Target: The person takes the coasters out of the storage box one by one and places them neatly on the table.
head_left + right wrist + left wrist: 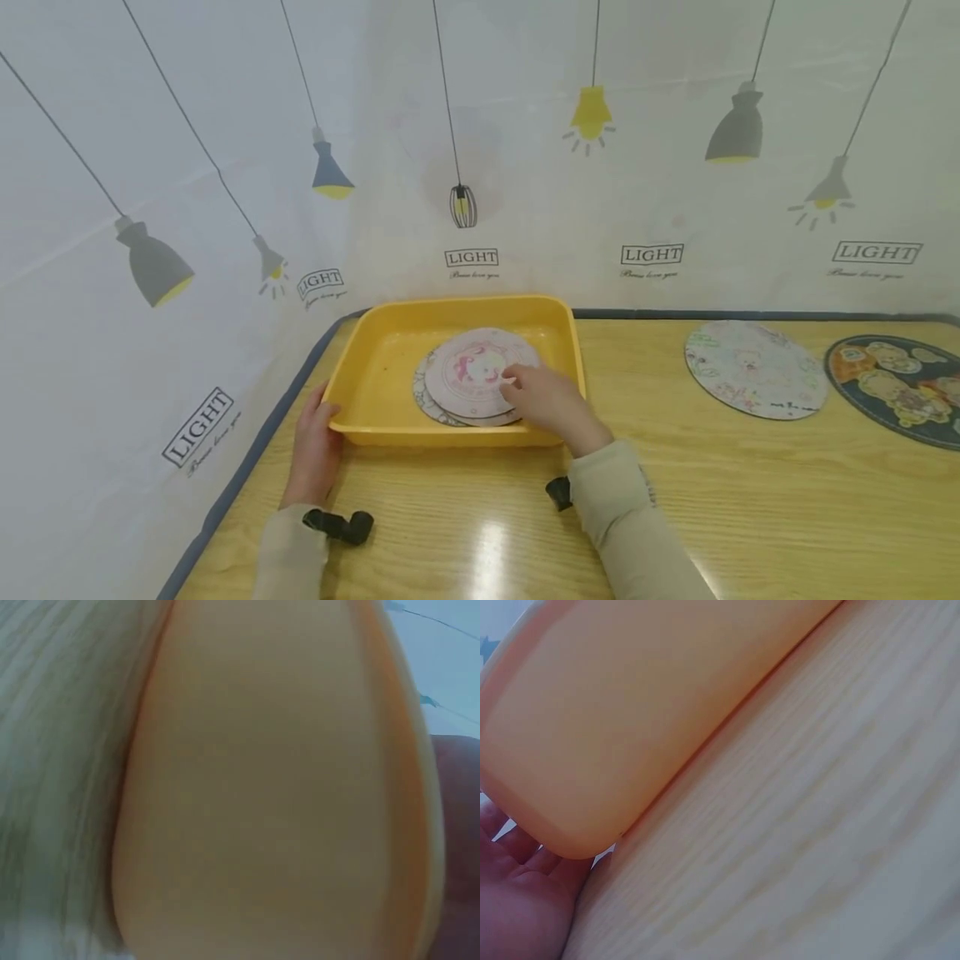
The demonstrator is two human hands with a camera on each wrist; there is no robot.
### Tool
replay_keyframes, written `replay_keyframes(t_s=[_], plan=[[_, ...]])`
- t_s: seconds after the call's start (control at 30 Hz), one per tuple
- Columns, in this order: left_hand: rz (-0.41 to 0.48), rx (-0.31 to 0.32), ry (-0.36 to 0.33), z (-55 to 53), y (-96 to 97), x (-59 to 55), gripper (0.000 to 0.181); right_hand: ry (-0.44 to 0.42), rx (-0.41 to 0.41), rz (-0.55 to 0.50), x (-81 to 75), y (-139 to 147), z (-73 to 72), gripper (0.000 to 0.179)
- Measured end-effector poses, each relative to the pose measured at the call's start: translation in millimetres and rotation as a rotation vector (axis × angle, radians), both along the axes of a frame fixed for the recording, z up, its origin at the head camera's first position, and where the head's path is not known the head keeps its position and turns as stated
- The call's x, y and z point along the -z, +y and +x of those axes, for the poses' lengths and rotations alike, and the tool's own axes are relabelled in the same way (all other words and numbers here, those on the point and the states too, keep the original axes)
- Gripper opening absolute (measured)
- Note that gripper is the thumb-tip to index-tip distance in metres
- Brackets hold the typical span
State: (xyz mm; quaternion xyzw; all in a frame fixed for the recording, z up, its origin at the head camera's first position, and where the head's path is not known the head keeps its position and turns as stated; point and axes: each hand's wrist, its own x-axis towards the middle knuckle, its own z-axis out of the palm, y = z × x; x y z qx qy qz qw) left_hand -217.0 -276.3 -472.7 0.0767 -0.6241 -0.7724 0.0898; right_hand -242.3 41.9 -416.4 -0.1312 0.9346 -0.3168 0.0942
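Observation:
A yellow plastic tray sits at the back left of the table. In it lies a round mat with a pink cartoon print, overlapping another round patterned mat beneath. At the tray's front left corner, my left hand grips the rim, thumb on top; the left wrist view has its fingers behind the corner. My right hand reaches over the front wall and pinches the pink-print mat's right edge with curled fingers. In the right wrist view the tray wall covers most of that hand.
On the table's right lie a round white mat with a bear drawing and a dark round mat with cartoon food prints. A white wall covering with printed lamps rises behind the table and on its left.

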Motion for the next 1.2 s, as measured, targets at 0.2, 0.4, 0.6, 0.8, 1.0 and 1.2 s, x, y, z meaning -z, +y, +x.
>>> replay_keyframes(t_s=[0.2,0.4,0.6,0.8,1.0,1.2], plan=[[0.023,-0.001,0.01,-0.7,1.3,-1.3,0.048,0.063,0.047,0.171,7.4,-6,3.4,0.043],[0.005,-0.006,0.001,-1.2,1.9,-0.8,0.048,0.064,0.051,0.273,7.0,-9,7.5,0.034],[0.01,-0.002,0.009,-1.6,1.2,0.4,0.047,0.056,0.053,0.317,4.6,-10,11.4,0.042],[0.011,0.013,0.017,0.0,-0.9,1.4,0.047,0.037,0.077,0.311,4.1,-13,11.2,0.041],[0.018,0.011,0.02,-0.4,-0.4,2.0,0.047,0.125,0.123,0.218,7.6,-11,8.5,0.037],[0.021,0.006,0.02,-1.0,-0.7,2.2,0.046,0.134,0.1,0.004,6.1,-7,4.0,0.039]])
